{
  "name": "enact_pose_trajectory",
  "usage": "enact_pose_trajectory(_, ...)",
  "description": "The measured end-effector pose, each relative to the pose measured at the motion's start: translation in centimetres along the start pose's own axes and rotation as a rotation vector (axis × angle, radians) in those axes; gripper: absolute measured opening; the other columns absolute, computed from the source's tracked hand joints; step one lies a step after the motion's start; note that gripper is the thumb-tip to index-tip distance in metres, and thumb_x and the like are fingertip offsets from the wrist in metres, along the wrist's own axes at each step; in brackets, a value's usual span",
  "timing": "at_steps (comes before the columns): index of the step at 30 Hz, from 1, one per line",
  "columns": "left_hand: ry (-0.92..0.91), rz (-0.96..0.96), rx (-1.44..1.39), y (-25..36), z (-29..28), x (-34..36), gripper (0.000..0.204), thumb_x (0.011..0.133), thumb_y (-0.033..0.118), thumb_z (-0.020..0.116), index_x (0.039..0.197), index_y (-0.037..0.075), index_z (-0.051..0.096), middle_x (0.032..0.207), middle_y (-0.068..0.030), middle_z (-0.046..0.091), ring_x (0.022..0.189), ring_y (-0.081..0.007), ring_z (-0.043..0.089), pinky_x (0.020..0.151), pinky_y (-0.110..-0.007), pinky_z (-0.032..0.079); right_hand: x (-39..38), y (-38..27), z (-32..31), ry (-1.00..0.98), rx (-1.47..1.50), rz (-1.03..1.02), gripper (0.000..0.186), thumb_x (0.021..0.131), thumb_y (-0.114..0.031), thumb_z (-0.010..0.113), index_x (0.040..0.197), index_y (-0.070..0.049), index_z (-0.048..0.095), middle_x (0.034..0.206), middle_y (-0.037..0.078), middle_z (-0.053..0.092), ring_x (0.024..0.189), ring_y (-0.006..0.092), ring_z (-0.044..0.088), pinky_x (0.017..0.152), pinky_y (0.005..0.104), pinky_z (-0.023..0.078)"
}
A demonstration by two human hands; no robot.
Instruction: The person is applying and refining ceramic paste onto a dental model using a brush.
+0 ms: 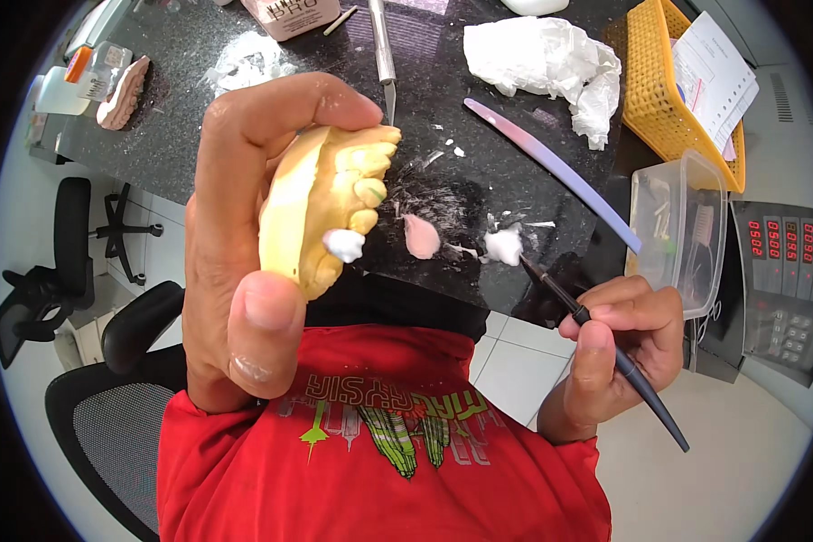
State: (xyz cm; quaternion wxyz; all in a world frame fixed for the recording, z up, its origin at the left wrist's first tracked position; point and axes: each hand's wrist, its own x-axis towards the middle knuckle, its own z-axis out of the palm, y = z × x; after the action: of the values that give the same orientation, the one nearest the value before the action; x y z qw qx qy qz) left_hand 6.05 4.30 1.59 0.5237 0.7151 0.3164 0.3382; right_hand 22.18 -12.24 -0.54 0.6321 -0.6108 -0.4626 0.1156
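My left hand (pixel 235 208) grips a yellow dental cast (pixel 285 212) between thumb and fingers, its row of teeth turned to the right. One spot on the cast carries a small white tooth-shaped lump (pixel 343 245). In my right hand (pixel 628 343) is a slim black brush (pixel 637 375), held like a pen. Its tip touches or nearly touches a white mound of paste (pixel 504 245) on the dark speckled worktop (pixel 334 54). Beside that mound lies a flat pink dab (pixel 421 237). A metal craft knife (pixel 383 54) rests behind the cast.
Crumpled white tissue (pixel 546 68) and a curved purple strip (pixel 551 167) lie at the back right. Further right stand a yellow basket (pixel 659 99) with papers, a clear plastic box (pixel 696 199) and a machine with red digits (pixel 781 262). A pinkish cast (pixel 123 95) sits at far left.
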Motion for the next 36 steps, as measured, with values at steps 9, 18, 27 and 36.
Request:
enact_pose_trajectory(9,-0.057,0.016,-0.001,-0.2,-0.6,0.1,0.092,0.078,0.077,0.042,0.119,-0.006,0.042,0.109,-0.0195,0.052,0.096,-0.0219,0.055,0.085,-0.032,0.044,-0.1,-0.4,0.1,-0.012,-0.02,0.0,0.017,0.076,-0.001,0.066,0.085,0.002,0.052,0.067,0.015,0.06,0.051,0.0103,0.056,0.049,0.018,0.044)
enact_pose_trajectory(18,-0.073,-0.033,-0.038,0.2,-0.3,-0.1,0.09,0.079,0.077,0.041,0.118,-0.004,0.042,0.108,-0.0161,0.051,0.098,-0.0194,0.053,0.088,-0.031,0.042,0.0,-0.2,0.6,0.037,-0.067,0.016,0.023,0.082,-0.017,0.065,0.082,-0.003,0.047,0.063,0.009,0.051,0.051,0.012,0.049,0.05,0.02,0.039)
enact_pose_trajectory(27,-0.17,0.017,0.001,-0.1,-1.1,0.4,0.086,0.081,0.074,0.041,0.116,-0.004,0.042,0.102,-0.0153,0.054,0.091,-0.0199,0.058,0.082,-0.032,0.046,0.4,-0.6,2.0,-0.02,0.212,-0.395,0.019,0.077,-0.008,0.073,0.089,-0.001,0.06,0.076,0.011,0.056,0.058,0.0189,0.058,0.048,0.0267,0.052)
enact_pose_trajectory(36,-0.191,0.266,0.147,-1.1,-1.5,0.7,0.08,0.085,0.069,0.04,0.116,-0.005,0.041,0.094,-0.0157,0.055,0.073,-0.0186,0.055,0.065,-0.029,0.044,1.7,-0.1,5.2,-0.003,0.089,-0.519,0.023,0.075,-0.007,0.072,0.091,-0.003,0.056,0.073,0.009,0.057,0.055,0.0177,0.058,0.043,0.0242,0.053)
